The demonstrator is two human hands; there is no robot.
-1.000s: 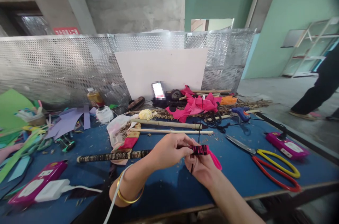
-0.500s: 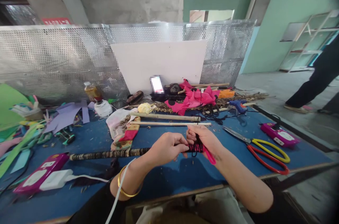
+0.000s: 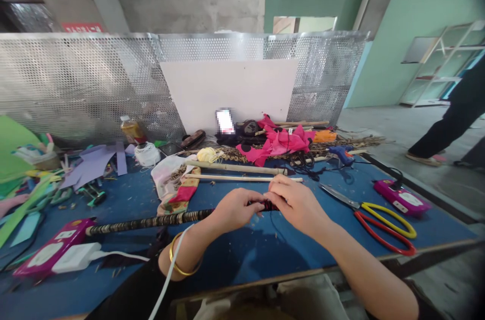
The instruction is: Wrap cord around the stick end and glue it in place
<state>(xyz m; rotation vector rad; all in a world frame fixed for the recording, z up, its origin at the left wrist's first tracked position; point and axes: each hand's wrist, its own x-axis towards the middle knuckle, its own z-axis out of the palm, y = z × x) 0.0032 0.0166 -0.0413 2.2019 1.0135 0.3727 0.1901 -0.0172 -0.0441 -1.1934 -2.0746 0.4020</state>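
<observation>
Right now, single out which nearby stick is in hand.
The black-and-beige banded stick, which runs into the left hand's grip; the bamboo pole and thin pale stick beyond lie unheld and lack that banding.

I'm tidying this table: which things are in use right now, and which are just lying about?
In use: dark wrapped stick, left hand and right hand on it.
Untouched, probably lying about: scissors, blue glue gun, bottle, purple paper.

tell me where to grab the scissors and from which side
Probably best to take the scissors by the yellow handle and red handle, coming with the right hand from the near right. Both loops lie on that side, while the blades point away, to the far left.
</observation>
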